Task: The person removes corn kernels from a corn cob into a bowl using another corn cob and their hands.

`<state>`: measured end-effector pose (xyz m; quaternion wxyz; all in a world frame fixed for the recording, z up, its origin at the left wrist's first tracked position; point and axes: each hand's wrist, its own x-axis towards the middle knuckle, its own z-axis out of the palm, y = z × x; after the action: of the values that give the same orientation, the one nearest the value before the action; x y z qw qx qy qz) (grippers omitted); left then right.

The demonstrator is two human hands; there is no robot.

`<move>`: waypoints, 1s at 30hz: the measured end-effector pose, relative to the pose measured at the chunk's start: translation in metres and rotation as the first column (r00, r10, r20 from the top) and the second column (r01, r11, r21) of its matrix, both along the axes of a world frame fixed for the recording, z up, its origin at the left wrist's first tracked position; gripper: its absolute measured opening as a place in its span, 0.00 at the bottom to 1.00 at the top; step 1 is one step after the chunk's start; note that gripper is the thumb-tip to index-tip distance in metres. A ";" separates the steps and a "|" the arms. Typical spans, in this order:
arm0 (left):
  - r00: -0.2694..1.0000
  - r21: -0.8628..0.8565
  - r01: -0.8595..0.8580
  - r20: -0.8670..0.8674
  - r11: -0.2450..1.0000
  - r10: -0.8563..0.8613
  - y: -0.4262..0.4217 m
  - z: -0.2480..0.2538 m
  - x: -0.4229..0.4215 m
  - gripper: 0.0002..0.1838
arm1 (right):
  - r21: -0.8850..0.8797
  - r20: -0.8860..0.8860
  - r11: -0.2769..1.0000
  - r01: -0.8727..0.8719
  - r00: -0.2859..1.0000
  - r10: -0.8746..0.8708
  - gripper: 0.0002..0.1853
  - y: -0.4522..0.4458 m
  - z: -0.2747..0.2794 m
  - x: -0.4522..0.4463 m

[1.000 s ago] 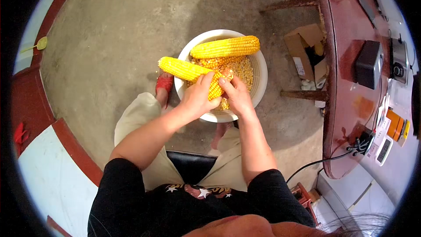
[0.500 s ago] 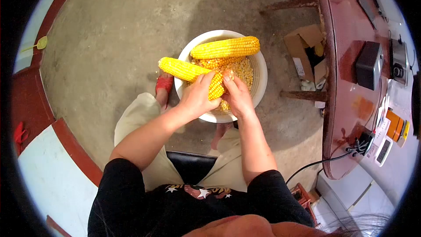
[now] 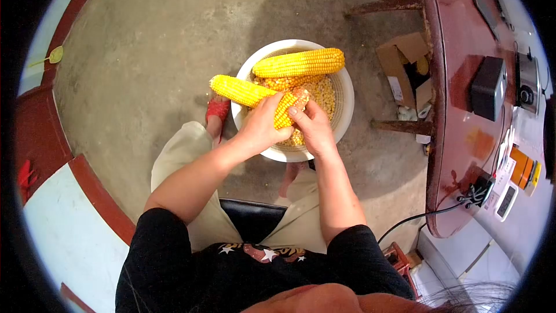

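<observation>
A long yellow corn cob [image 3: 234, 90] lies slanted over the left rim of a white basket [image 3: 346, 104]. My left hand [image 3: 262, 124] is wrapped round its middle. My right hand [image 3: 313, 127] grips the same cob near its right end, thumb on the kernels, where a reddish patch without kernels shows. Another full cob [image 3: 298, 62] rests across the back of the basket. Beneath it are a partly visible cob [image 3: 288, 83] and loose kernels [image 3: 323, 94]. The fingertips under the held cob are hidden.
At the right stands a reddish table [image 3: 457, 29] with a black box [image 3: 488, 88], cables and a white device [image 3: 507, 201]. An open cardboard box [image 3: 399, 72] is on the floor beside the table legs. My feet are near the basket, the left in a red slipper [image 3: 216, 110].
My right thumb has shifted from the cob's right end down and left onto its kernels, uncovering the bare reddish patch. My left hand keeps its hold in nearly the same place.
</observation>
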<state>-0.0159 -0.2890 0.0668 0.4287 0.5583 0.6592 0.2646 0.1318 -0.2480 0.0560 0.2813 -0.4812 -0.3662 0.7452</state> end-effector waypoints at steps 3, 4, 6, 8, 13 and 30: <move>0.999 -0.008 -0.009 0.036 1.000 0.009 -0.001 -0.001 0.000 0.40 | -0.079 -0.029 0.997 -0.013 1.000 0.011 0.21 0.002 -0.001 0.004; 0.998 -0.027 -0.008 0.055 1.000 0.010 0.000 -0.001 0.000 0.40 | -0.107 -0.048 0.994 -0.005 0.999 0.000 0.20 0.003 0.004 0.003; 0.987 -0.065 -0.009 0.162 0.998 0.020 0.003 0.001 -0.003 0.40 | -0.137 -0.067 0.991 0.003 0.998 -0.012 0.19 0.003 0.005 0.005; 0.963 -0.102 -0.006 0.268 0.995 0.033 0.005 0.002 -0.005 0.41 | -0.049 -0.069 0.998 -0.034 0.997 0.031 0.18 0.005 -0.002 0.009; 1.000 0.033 -0.004 0.026 0.999 0.003 0.006 0.000 -0.005 0.40 | -0.183 -0.153 0.983 0.005 0.988 -0.034 0.18 0.006 0.009 0.005; 0.994 -0.114 0.032 -0.101 0.993 -0.043 -0.001 0.018 0.007 0.43 | 0.015 0.140 0.988 0.151 0.978 -0.152 0.24 -0.008 0.000 -0.015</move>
<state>-0.0092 -0.2896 0.0850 0.4298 0.5584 0.6836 0.1897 0.1171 -0.2564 0.0556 0.3117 -0.5584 -0.3491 0.6850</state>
